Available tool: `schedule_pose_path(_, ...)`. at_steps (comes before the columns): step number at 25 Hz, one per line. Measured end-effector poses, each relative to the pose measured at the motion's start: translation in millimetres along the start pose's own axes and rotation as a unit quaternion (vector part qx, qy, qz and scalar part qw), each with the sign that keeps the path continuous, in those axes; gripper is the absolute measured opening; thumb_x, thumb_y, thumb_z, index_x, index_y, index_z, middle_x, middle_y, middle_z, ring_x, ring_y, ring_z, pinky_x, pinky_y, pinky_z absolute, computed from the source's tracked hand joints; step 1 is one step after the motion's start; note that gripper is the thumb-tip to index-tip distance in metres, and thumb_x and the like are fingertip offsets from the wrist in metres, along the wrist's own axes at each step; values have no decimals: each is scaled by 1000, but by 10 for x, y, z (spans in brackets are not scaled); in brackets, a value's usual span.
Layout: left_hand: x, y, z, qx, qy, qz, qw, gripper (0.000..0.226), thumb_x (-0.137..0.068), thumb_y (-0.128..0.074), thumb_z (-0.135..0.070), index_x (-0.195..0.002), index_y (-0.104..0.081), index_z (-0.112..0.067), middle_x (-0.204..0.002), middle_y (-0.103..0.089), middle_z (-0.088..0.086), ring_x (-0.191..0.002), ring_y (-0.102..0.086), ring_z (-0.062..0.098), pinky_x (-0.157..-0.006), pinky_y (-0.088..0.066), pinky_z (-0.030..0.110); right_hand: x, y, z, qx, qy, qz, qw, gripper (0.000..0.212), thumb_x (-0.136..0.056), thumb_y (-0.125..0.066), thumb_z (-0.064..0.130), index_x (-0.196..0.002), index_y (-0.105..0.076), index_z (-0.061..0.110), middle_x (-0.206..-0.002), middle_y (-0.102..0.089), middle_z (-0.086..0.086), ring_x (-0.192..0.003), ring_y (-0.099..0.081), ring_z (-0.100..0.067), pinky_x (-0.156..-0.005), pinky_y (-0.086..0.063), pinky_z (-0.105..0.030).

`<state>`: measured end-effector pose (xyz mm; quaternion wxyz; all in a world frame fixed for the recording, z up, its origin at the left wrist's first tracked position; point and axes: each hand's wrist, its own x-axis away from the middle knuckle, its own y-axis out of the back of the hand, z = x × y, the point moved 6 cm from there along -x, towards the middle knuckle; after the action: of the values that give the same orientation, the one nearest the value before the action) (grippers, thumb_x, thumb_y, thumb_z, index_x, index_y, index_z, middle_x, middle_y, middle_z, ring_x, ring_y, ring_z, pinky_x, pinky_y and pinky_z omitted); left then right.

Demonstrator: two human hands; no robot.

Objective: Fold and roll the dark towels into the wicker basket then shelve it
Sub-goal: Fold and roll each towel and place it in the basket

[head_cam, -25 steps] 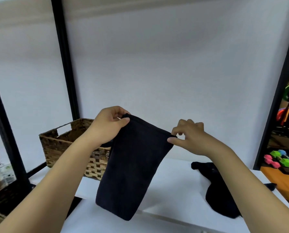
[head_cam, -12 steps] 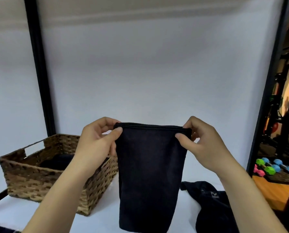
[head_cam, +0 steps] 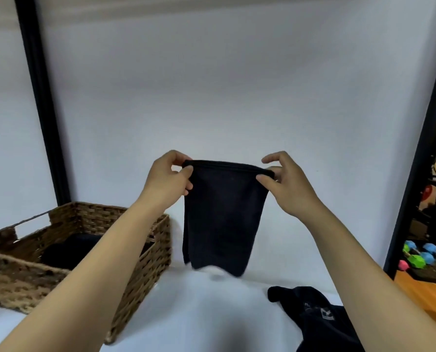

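A folded dark towel [head_cam: 223, 214] hangs in the air above the white surface. My left hand [head_cam: 168, 176] pinches its top left corner and my right hand [head_cam: 285, 181] pinches its top right corner. To the left stands the wicker basket [head_cam: 146, 255], with a rolled dark towel [head_cam: 69, 252] lying inside it. Another dark towel [head_cam: 321, 318] lies crumpled on the surface at the lower right, partly cut off by the frame edge.
The white surface [head_cam: 199, 313] carries the basket and towels. Black shelf posts [head_cam: 41, 102] rise at left and at right [head_cam: 425, 138]. Coloured dumbbells [head_cam: 425, 257] lie on the floor beyond the right post.
The towel went from hanging slanted to hanging square between both hands, held farther out. The view shifted, so the basket sits lower left and the crumpled towel lower right.
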<state>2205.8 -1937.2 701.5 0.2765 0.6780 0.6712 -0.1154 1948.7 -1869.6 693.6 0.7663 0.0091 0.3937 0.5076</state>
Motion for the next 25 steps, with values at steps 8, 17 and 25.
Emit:
schedule_pose_path(8, 2076, 50, 1612, -157, -48, 202, 966, 26, -94, -62, -16, -98, -56, -41, -89, -59, -13, -78, -57, 9, -67, -46, 29, 2211, -841, -1023, 175, -56, 218, 959, 25, -98, -62, 26, -122, -63, 35, -123, -64, 27, -116, -59, 4, -95, -46, -17)
schedule_pose_path(17, 2974, -38, 1539, -146, -106, 193, 964, 6, -98, -56, -24, -94, -61, -22, -99, -61, -12, -101, -58, 13, -86, -48, 35, 3237, -1084, -682, 215, -8, 159, 964, 32, -97, -46, 49, -84, -63, 25, -82, -62, 16, -83, -54, -7, -80, -47, -30)
schedule_pose_path(25, 2774, -744, 1889, -382, 25, 305, 872, 37, -103, -43, -32, -134, -60, -22, -140, -59, -3, -132, -50, 22, -106, -44, 36, 2846, -1386, -1256, 332, -162, 322, 872, 45, -107, -33, 34, -145, -43, 12, -154, -41, -8, -138, -42, -29, -106, -40, -39)
